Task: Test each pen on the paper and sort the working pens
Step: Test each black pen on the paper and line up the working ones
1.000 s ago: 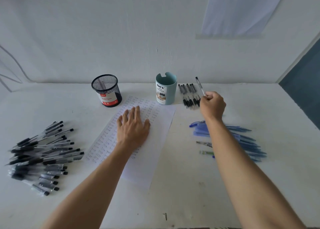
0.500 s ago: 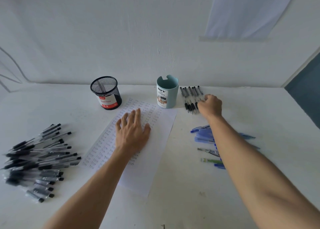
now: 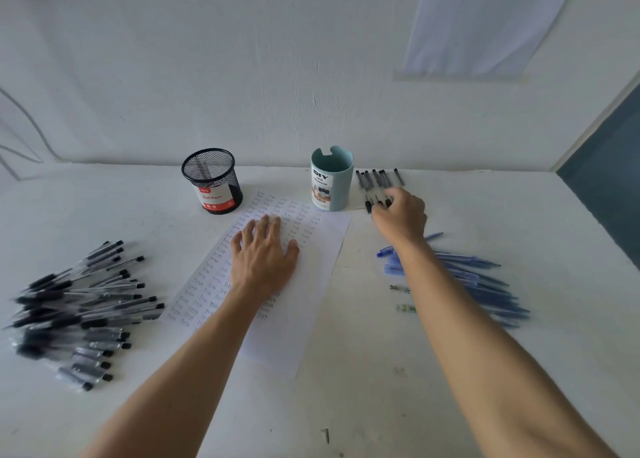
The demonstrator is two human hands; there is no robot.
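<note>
The row of clear black-capped pens (image 3: pixel 375 180) lies at the white table's (image 3: pixel 485 201) far edge, just beyond my right hand (image 3: pixel 400 216), long axes pointing away from it. Whether its curled fingers grip one, I cannot tell. My left hand (image 3: pixel 263 256) rests flat, fingers straight, on the white sheet of paper (image 3: pixel 308 301).

White tabletop (image 3: pixel 519 215) against a white wall (image 3: pixel 207 59), pale sheet (image 3: pixel 485 24), perhaps paper, high at right.

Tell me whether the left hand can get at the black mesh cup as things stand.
Probably yes: the left hand lies flat on the paper, and the black mesh cup stands just beyond it, with nothing between.
</note>
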